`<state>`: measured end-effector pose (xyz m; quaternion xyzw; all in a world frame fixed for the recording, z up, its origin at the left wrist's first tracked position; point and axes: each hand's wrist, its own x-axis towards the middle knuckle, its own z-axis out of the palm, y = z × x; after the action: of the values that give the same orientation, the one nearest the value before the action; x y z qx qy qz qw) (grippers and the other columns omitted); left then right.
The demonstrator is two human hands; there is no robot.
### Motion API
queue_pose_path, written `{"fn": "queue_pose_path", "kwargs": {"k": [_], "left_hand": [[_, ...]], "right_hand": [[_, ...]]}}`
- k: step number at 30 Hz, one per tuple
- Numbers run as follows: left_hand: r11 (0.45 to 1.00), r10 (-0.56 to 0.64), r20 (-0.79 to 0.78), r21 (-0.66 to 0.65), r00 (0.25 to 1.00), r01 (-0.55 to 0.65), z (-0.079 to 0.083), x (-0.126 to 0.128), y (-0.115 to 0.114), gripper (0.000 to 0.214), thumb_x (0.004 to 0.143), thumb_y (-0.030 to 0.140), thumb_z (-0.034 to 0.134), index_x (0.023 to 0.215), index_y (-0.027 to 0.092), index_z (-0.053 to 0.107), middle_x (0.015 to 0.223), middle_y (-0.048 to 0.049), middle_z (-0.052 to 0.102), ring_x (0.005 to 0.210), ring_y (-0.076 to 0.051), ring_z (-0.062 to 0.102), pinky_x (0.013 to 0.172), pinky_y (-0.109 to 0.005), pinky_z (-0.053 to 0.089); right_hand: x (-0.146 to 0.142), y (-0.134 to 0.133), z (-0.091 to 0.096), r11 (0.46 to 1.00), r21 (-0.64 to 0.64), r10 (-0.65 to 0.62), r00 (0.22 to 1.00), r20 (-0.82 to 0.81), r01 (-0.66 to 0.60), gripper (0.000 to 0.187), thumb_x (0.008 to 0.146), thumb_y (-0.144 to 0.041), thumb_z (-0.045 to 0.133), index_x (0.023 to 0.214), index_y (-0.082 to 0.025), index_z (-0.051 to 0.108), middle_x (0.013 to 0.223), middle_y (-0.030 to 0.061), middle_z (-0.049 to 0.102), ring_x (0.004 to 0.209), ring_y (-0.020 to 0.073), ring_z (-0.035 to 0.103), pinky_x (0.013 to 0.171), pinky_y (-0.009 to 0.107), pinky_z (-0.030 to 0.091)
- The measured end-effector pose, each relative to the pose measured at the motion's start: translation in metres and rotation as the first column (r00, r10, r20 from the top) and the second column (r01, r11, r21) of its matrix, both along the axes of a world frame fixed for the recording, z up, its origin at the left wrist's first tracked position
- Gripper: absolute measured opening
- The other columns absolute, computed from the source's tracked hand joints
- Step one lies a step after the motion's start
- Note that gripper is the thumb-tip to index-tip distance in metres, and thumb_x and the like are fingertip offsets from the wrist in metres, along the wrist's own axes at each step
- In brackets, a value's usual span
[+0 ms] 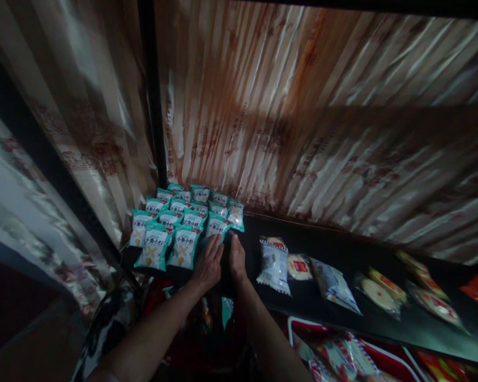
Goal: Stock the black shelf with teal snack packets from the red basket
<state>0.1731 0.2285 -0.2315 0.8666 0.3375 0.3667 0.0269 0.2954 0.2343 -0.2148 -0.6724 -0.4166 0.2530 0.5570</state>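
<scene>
Rows of small teal and white snack packets (153, 246) with dark lettering stand on a black shelf (247, 260) at its left end. My left hand (209, 263) has its fingers stretched out together, the tips against the lower front of the row's rightmost packet (218, 227). Just right of that packet, my right hand (237, 259) is held upright, fingers straight and palm turned toward the left hand. A gap shows between the two hands. Whether the right fingertips touch the packet's edge, I cannot tell.
Right along the shelf lie a blue-white packet (274, 266), a round cracker pack (300, 267) and several other snacks. Below are a red bin of packets (330, 324) and a dark red container (155, 297). Black posts (149, 90) and patterned curtains (263, 106) enclose the shelf.
</scene>
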Motion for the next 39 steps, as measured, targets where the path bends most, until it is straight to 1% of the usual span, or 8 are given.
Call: {"fn": "queue_pose_path", "kwargs": {"k": [7,13,19,24,27,31,34,39], "left_hand": [[0.997,-0.024,-0.001,0.068,1.000,0.024,0.001,-0.003,-0.002,0.045,0.082,0.002,0.035,0.123,0.005,0.053,0.144,-0.0177,0.040,0.143,-0.023,0.018,0.111,-0.045,0.037],[0.996,-0.089,-0.054,0.001,0.995,0.089,0.001,-0.008,-0.010,0.042,0.085,0.007,0.035,0.123,0.009,0.054,0.145,-0.0139,0.040,0.142,-0.022,0.022,0.113,-0.043,0.034],[0.987,-0.079,-0.172,-0.152,0.982,0.053,-0.022,-0.030,-0.059,0.048,0.088,0.009,0.032,0.135,0.012,0.043,0.146,-0.0104,0.039,0.140,-0.018,0.025,0.109,-0.037,0.036],[0.975,-0.136,-0.224,-0.204,0.965,0.090,-0.043,-0.051,-0.100,0.064,0.082,0.013,0.043,0.144,0.013,0.029,0.149,-0.0123,0.033,0.143,-0.022,0.015,0.115,-0.045,0.023],[0.962,-0.130,-0.219,-0.263,0.967,0.070,-0.052,-0.060,-0.112,0.068,0.078,0.011,0.045,0.144,0.012,0.027,0.152,-0.0137,0.027,0.143,-0.023,0.014,0.113,-0.046,0.026],[0.925,-0.152,-0.203,-0.375,0.967,0.066,-0.067,-0.072,-0.123,0.064,0.079,0.011,0.044,0.141,0.016,0.034,0.152,-0.0103,0.028,0.142,-0.020,0.020,0.110,-0.039,0.034],[0.885,-0.134,-0.238,-0.465,0.962,0.008,-0.082,-0.083,-0.126,0.055,0.075,0.005,0.043,0.130,0.012,0.049,0.150,-0.0111,0.033,0.140,-0.021,0.027,0.107,-0.037,0.038],[0.710,-0.008,-0.374,-0.655,0.927,-0.258,-0.100,-0.102,-0.118,0.044,0.071,0.003,0.046,0.111,0.013,0.062,0.135,-0.0144,0.052,0.114,-0.021,0.057,0.097,-0.035,0.047]], "right_hand": [[-0.001,-0.035,0.003,0.998,-0.056,-0.028,0.995,0.094,0.034,0.067,0.088,-0.061,0.026,0.116,-0.014,0.064,0.125,0.0115,0.061,0.121,0.0232,0.053,0.107,0.038,0.035],[-0.020,-0.073,0.004,0.998,-0.051,-0.014,0.990,0.141,0.022,0.060,0.089,-0.056,0.027,0.112,-0.016,0.065,0.118,0.0111,0.065,0.114,0.0220,0.058,0.103,0.037,0.040],[-0.047,-0.109,0.000,1.000,0.001,0.014,0.996,0.093,-0.014,0.050,0.091,-0.049,0.029,0.109,-0.018,0.064,0.111,0.0095,0.067,0.104,0.0187,0.060,0.094,0.031,0.044],[-0.059,-0.131,-0.014,0.999,0.030,0.015,0.992,0.123,-0.019,0.043,0.091,-0.045,0.032,0.095,-0.017,0.065,0.095,0.0086,0.068,0.091,0.0180,0.061,0.087,0.030,0.046],[-0.067,-0.143,-0.019,0.997,0.064,0.036,0.982,0.187,-0.049,0.039,0.092,-0.041,0.032,0.094,-0.018,0.063,0.094,0.0083,0.066,0.091,0.0177,0.060,0.086,0.030,0.045],[-0.081,-0.152,-0.032,1.000,0.008,0.009,0.973,0.232,-0.011,0.036,0.090,-0.039,0.033,0.093,-0.018,0.063,0.093,0.0085,0.066,0.091,0.0183,0.059,0.087,0.032,0.045],[-0.083,-0.154,-0.054,0.992,-0.115,-0.020,0.974,0.225,0.047,0.031,0.085,-0.035,0.038,0.092,-0.018,0.064,0.094,0.0085,0.066,0.093,0.0202,0.059,0.089,0.035,0.044],[-0.061,-0.158,-0.099,0.931,-0.280,-0.187,0.964,0.187,0.234,0.027,0.074,-0.028,0.047,0.089,-0.016,0.065,0.092,0.0119,0.066,0.095,0.0243,0.060,0.089,0.037,0.044]]}}
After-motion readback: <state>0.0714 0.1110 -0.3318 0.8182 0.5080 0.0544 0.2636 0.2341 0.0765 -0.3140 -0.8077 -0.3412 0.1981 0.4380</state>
